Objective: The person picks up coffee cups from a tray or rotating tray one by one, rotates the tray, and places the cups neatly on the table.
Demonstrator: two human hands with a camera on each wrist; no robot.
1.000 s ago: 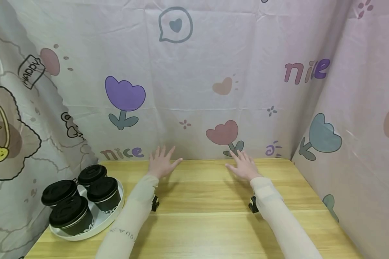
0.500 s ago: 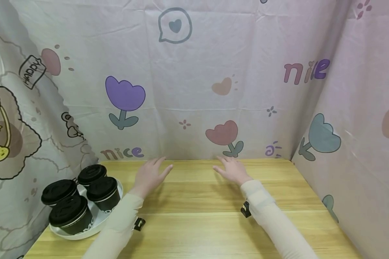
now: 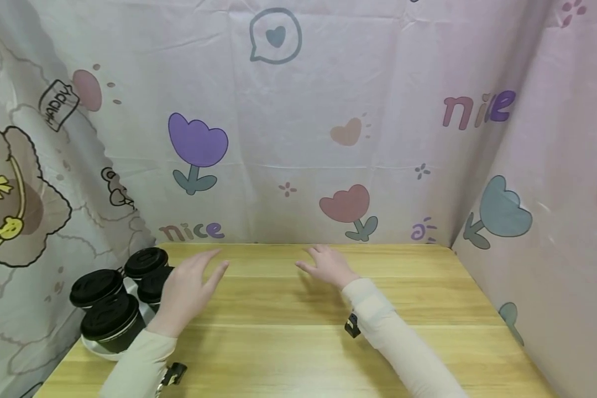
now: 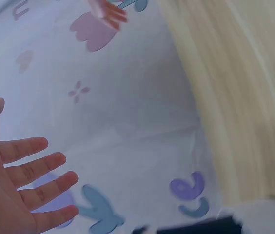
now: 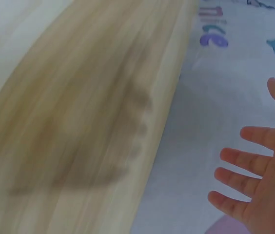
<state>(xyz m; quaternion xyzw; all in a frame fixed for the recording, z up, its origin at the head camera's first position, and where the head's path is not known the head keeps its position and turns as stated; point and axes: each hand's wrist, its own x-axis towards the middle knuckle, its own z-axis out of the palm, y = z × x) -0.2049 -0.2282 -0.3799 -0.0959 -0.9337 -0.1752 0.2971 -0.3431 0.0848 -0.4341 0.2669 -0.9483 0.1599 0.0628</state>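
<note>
A big cloth (image 3: 298,138) with tulips, hearts and the word "nice" hangs behind and on both sides. Its left part drops below the table edge, so the bottom is out of sight.

The wooden table (image 3: 298,342) fills the lower part of the head view. Its near edge is cut off by the picture.

The left hand (image 3: 186,293) is above the table, fingers (image 4: 40,168) straight and spread, holding nothing. It is just beside the cups and covers part of one. The right hand (image 3: 328,266) is near the middle of the table, fingers (image 5: 240,158) also spread and loose, holding nothing. I cannot tell if it touches the wood.

A white tray (image 3: 97,349) sits at the left front corner. Only a small bit of its rim shows.

Four black cups with black lids (image 3: 109,323) stand close together on the tray. The writing on them cannot be read.

Both wrist views are blurry.
</note>
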